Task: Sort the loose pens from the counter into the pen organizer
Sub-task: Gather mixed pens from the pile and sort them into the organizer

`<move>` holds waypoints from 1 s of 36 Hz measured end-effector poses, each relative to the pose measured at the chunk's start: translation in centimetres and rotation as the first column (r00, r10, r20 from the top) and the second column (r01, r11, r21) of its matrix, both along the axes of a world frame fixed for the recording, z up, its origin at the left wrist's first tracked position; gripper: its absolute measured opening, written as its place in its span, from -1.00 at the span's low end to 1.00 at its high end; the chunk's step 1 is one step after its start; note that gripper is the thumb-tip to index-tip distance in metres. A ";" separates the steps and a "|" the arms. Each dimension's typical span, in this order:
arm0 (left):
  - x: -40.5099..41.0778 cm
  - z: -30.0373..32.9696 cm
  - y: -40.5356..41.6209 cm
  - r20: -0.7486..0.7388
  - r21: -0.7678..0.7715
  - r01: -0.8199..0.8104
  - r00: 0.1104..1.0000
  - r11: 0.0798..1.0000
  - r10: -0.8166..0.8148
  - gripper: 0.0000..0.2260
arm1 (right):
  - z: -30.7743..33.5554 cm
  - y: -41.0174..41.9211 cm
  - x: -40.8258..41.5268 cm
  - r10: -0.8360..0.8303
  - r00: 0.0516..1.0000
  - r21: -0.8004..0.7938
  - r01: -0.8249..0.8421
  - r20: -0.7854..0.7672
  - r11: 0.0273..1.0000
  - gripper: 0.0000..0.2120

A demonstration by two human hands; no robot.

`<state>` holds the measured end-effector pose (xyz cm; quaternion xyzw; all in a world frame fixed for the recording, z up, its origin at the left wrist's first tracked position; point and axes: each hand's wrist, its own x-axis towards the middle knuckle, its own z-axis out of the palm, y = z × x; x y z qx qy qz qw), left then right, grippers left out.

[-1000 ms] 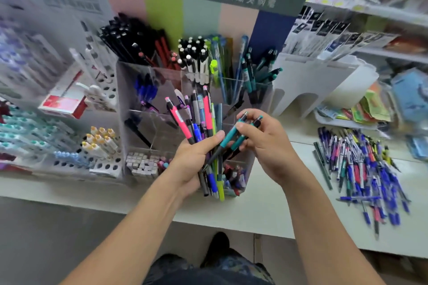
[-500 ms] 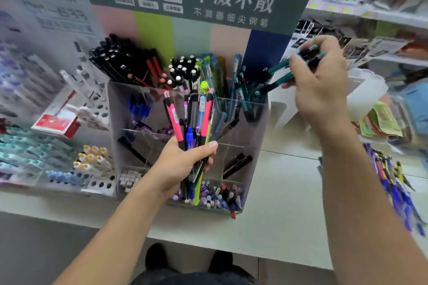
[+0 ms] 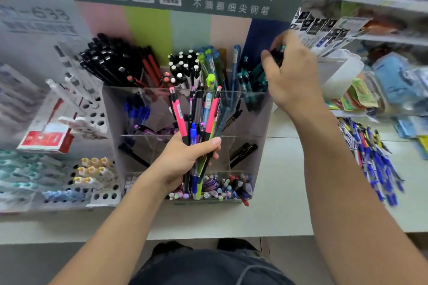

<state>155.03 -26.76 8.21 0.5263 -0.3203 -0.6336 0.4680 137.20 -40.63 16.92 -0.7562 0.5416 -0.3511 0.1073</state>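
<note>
On the pale shop counter (image 3: 278,203), under stocked shelves, a heap of loose pens (image 3: 370,157) lies to the right. The clear pen organizer (image 3: 250,127) at centre holds black, red, white-capped and teal pens in separate compartments. The left hand (image 3: 183,162) grips a fanned bundle of pens (image 3: 199,118) before it; the right hand (image 3: 291,76) pinches teal pens (image 3: 279,53) above the rear right compartment.

A pale counter (image 3: 278,215) fronts a striped pastel wall (image 3: 148,30); blurred, seemingly stocked shelves (image 3: 370,2) at two o'clock.
</note>
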 end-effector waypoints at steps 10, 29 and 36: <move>1.7 0.3 1.2 -0.185 0.031 0.142 0.973 0.989 -0.134 -0.82 | -0.1 -0.3 0.8 -0.126 0.984 0.079 0.136 -0.124 0.988 -0.78; 4.2 -0.3 3.9 -0.090 0.058 0.056 0.995 0.997 -0.051 -0.81 | -2.0 3.7 0.9 -0.207 0.977 -0.089 0.202 -0.057 0.975 -0.62; 5.2 -0.7 4.9 -0.116 0.065 0.030 0.993 0.997 -0.022 -0.97 | -4.3 12.4 5.9 0.076 0.946 0.486 -0.229 0.315 0.843 -0.78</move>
